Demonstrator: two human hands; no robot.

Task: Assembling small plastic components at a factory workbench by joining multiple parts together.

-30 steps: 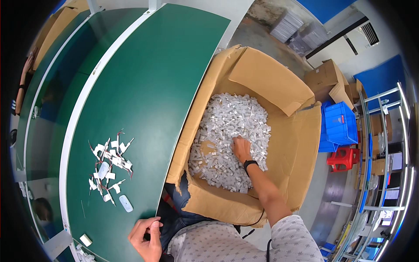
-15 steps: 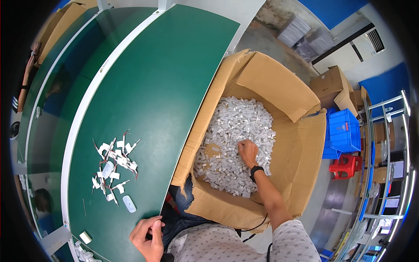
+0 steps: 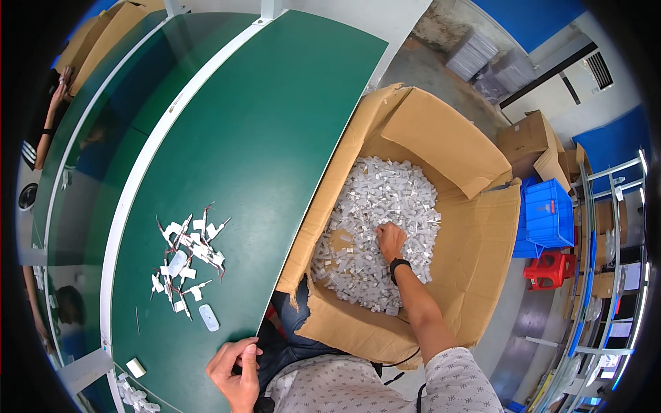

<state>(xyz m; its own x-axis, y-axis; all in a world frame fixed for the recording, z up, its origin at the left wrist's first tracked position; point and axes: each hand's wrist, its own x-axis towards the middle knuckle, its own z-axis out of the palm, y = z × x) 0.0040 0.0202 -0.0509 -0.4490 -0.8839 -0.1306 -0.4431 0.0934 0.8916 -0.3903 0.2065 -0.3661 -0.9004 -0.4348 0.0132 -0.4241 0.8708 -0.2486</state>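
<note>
My right hand (image 3: 392,239), a black band (image 3: 398,267) on its wrist, reaches into a big cardboard box (image 3: 492,255). Its fingers are drawn together at the surface of a heap of small white plastic pieces (image 3: 385,189); whatever they hold is hidden. At the table's near edge rests my left hand (image 3: 235,368), fingers curled in toward the thumb, nothing visible in them. Ahead of it on the green table (image 3: 241,131) lies a loose pile of white parts with thin dark and red wires (image 3: 195,248). A pale oval piece (image 3: 209,318) lies beside that pile.
A white rail (image 3: 141,165) runs along the table's far left side. Near its lower end sit a small cream block (image 3: 135,368) and more white pieces (image 3: 134,398). Blue crates (image 3: 547,213), a red stool (image 3: 551,270) and metal racking stand at right. Another person's arm (image 3: 55,110) shows far left.
The whole view has shifted slightly, moving the table and box a little right and down in the picture. Both hands keep nearly the same pose, the right one still at the heap.
</note>
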